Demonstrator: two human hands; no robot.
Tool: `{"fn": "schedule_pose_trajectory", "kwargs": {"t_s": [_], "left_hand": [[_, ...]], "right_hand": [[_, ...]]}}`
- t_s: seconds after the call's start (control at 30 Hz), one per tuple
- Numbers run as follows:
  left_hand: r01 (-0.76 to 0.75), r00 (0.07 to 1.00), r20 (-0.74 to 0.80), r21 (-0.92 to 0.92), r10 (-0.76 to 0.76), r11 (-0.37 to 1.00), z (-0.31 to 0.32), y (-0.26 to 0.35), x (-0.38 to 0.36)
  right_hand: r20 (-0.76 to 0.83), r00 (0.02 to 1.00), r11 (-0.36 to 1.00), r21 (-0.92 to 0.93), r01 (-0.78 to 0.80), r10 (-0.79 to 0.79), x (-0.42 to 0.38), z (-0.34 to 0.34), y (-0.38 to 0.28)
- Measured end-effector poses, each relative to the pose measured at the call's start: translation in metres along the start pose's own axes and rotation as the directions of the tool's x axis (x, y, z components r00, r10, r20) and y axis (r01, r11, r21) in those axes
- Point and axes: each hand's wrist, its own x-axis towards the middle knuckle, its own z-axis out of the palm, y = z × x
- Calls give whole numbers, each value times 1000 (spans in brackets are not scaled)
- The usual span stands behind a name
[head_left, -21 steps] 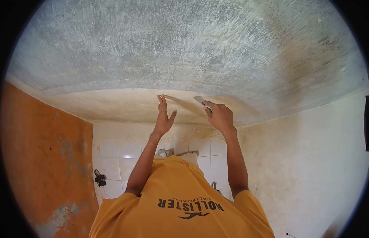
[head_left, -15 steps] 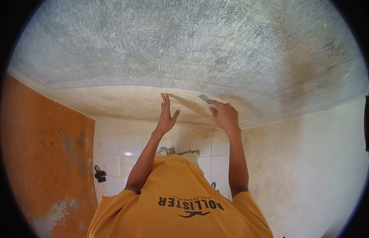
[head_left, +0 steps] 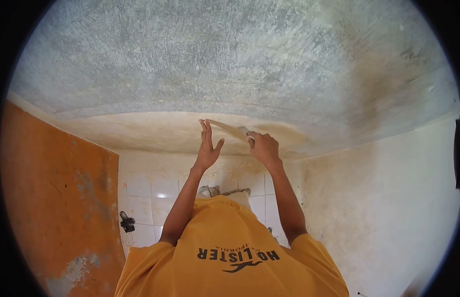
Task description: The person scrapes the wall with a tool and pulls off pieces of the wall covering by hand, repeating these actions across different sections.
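My right hand (head_left: pixel 264 148) is closed round a scraper (head_left: pixel 243 130), whose flat grey blade points up and to the left against the wall. The handle is hidden in my fingers. My left hand (head_left: pixel 208 148) rests with its fingertips on the wall, fingers stretched out and thumb apart, holding nothing. Ahead of both hands is the wall (head_left: pixel 190 64), rough and grey-blue in its upper part. A smooth cream band (head_left: pixel 141 126) runs along its lower part, and both hands are at this band.
An orange wall (head_left: pixel 56 188) with peeling patches stands on the left. To the right is a whitish wall (head_left: pixel 388 198) with brown stains. White floor tiles (head_left: pixel 138 187) lie below, dusted with debris near the wall. A small dark object (head_left: pixel 127 222) sits on the floor at the left.
My right hand has moved left and slightly down with the scraper, closer to my left hand. My left hand stays at nearly the same place on the wall.
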Motion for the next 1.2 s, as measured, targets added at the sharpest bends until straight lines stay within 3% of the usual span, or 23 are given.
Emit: {"fn": "schedule_pose_trajectory", "kwargs": {"t_s": [0.07, 0.17, 0.4, 0.53, 0.77, 0.87, 1.0, 1.07, 1.2], "left_hand": [[33, 999, 29, 50, -35, 998, -6, -4, -4], [6, 999, 37, 54, -8, 999, -5, -8, -3], [-14, 1000, 7, -8, 14, 1000, 12, -9, 9], [7, 999, 35, 27, -8, 1000, 8, -10, 4], [20, 1000, -2, -51, -20, 998, 20, -9, 8], [8, 1000, -5, 8, -8, 1000, 25, -22, 7], [3, 1000, -26, -109, -6, 994, 22, -13, 5], [17, 1000, -20, -99, -19, 995, 21, -9, 4], [0, 999, -42, -1, 0, 1000, 17, -10, 3]], "right_hand": [[-40, 999, 997, 69, -23, 26, -8, -12, 2], [-53, 995, 989, 123, -79, 86, -28, -87, -15], [-20, 999, 993, 112, -44, 47, -12, -35, -10], [-15, 988, 975, 162, -149, 154, -27, -78, -24], [-47, 992, 974, 201, -103, 115, -32, -80, -14], [-54, 991, 975, 192, -112, 124, -29, -84, -23], [-100, 990, 973, 218, -73, 97, -37, -63, -12], [-96, 988, 966, 240, -98, 124, -37, -77, -10], [-126, 992, 986, 166, -5, 26, -25, -46, -1]]}}
